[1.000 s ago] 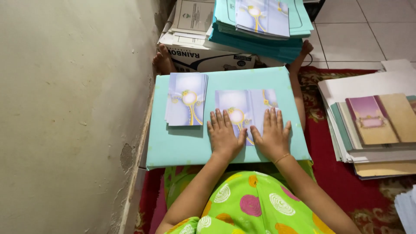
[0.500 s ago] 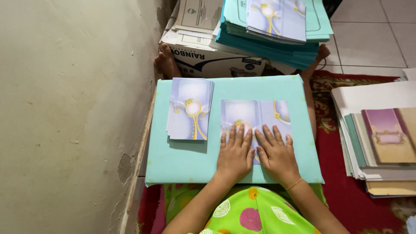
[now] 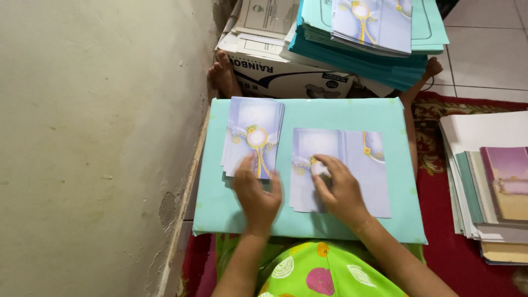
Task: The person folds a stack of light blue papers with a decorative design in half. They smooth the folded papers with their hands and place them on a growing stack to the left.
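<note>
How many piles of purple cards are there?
3: one pile under the left hand, one under the right hand, one atop the teal stack.

teal folder stack (image 3: pixel 352 58) cut off above, paper pile (image 3: pixel 484 181) cropped right

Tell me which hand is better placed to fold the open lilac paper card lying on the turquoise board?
Probably the right hand: it already lies flat on the open lilac paper card. The left hand touches the pile of folded lilac cards beside it.
</note>
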